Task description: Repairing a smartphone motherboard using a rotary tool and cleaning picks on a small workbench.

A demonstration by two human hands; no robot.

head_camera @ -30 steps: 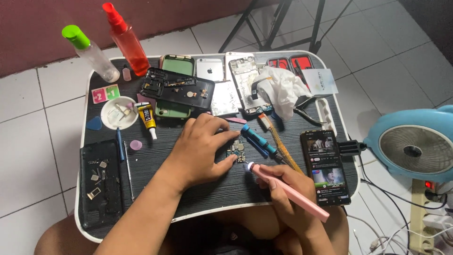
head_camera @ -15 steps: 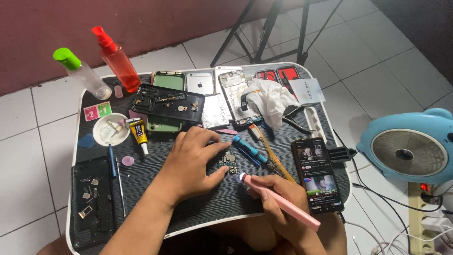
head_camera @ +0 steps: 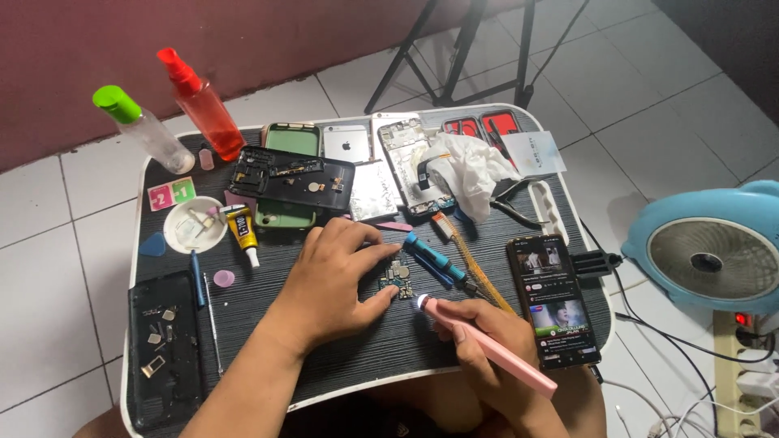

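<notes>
— Pinching a small circuit board (head_camera: 398, 280) between thumb and forefinger, the left hand (head_camera: 337, 280) keeps it flat on the dark striped table (head_camera: 324, 365). Do you see it also like this?

— Yes. The board lies near the middle of the table, just in front of the fingertips. The right hand (head_camera: 479, 341) is closed around a pink pen-shaped tool (head_camera: 487, 345), held like a pencil. Its lit tip is just beside the lower right corner of the board; if it touches already, I cannot tell.

— So which step is it, in your opinion?

— I judge it is fine work on the board itself: one hand fixes it, the other one brings the tool to a point on it. The opened phone frames (head_camera: 292, 178) and the small white dish (head_camera: 195, 227) with tiny parts suggest that the disassembly is already done.

— And what does the next move ask for?

— A steady hand, I think. The board is small and light, so the left fingers must press it enough that it does not slide when the tip comes on it. Also the blue screwdriver (head_camera: 434, 259) lies very near to the board, and the phone with a video playing (head_camera: 556, 300) is just beside the right hand; a wide movement of the wrist could push them.
</notes>
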